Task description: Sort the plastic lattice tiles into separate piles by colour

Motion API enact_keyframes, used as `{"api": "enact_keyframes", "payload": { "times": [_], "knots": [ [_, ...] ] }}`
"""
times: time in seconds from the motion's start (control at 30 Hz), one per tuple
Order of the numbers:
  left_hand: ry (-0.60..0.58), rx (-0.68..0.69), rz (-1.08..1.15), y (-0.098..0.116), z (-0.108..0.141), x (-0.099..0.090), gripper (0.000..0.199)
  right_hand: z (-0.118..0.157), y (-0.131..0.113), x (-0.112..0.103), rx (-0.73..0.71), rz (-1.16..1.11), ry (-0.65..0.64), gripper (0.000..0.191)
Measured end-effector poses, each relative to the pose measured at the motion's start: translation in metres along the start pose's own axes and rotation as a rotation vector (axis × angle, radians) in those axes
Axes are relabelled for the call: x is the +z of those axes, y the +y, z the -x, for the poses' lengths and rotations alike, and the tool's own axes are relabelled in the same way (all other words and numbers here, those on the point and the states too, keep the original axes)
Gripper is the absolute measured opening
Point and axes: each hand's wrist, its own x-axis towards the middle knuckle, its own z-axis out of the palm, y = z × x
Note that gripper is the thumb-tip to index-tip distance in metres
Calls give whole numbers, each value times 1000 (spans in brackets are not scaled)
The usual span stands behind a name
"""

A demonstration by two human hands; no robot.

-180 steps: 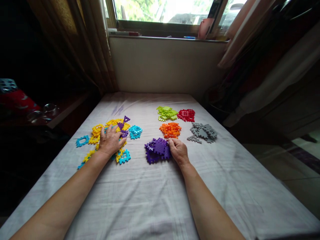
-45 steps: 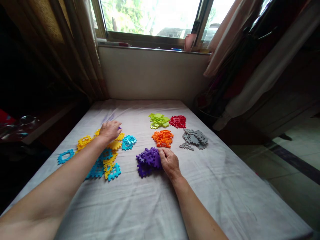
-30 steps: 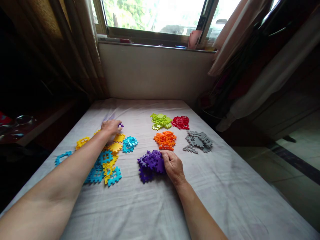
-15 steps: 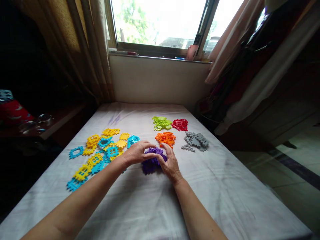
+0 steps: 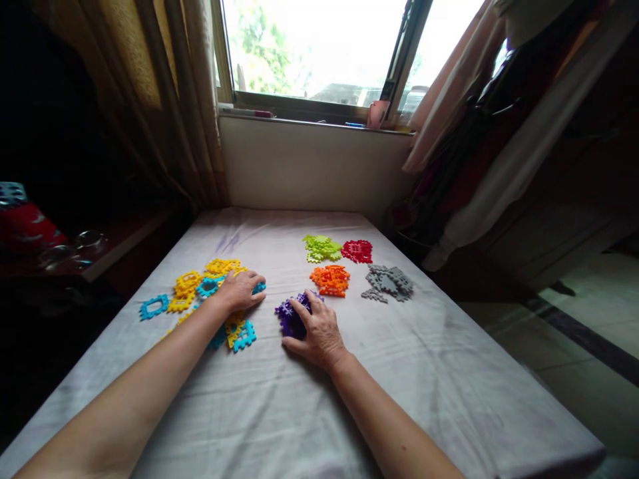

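Observation:
My left hand (image 5: 240,291) reaches over the yellow and blue pile, its thumb and fingertips on either side of a blue toothed building piece (image 5: 258,288). Yellow toothed pieces (image 5: 223,267) lie behind it, and part of the pile is hidden under my forearm. A blue square piece with window bars (image 5: 244,336) shows in front. My right hand (image 5: 317,327) rests with spread fingers on a heap of purple toothed pieces (image 5: 291,319), covering its right side.
Orange pieces (image 5: 330,280) lie behind the purple heap. Further back are lime green pieces (image 5: 322,248) and red pieces (image 5: 357,251), with grey pieces (image 5: 389,283) to the right. A pale cloth covers the table (image 5: 424,372). A window sill with a pink cup (image 5: 377,114) stands beyond.
My left hand has left the purple heap and moved left onto the yellow and blue pile. My right hand has spread and moved slightly left, and the purple heap has shifted left.

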Motion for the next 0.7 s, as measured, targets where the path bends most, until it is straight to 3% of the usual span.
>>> {"api": "enact_keyframes", "payload": {
  "times": [0.13, 0.3, 0.47, 0.7],
  "knots": [
    [45, 9, 10, -13, 21, 5, 38, -22, -8, 7, 40, 19, -24, 84],
    [146, -55, 128, -27, 36, 26, 41, -59, -20, 18, 85, 37, -58, 79],
    [272, -69, 172, -27, 39, 40, 38, -98, -27, 32, 103, 47, -75, 78],
    [347, -70, 174, -24, 43, 47, 33, -161, -26, 56, 148, 77, -67, 76]
  ]
}}
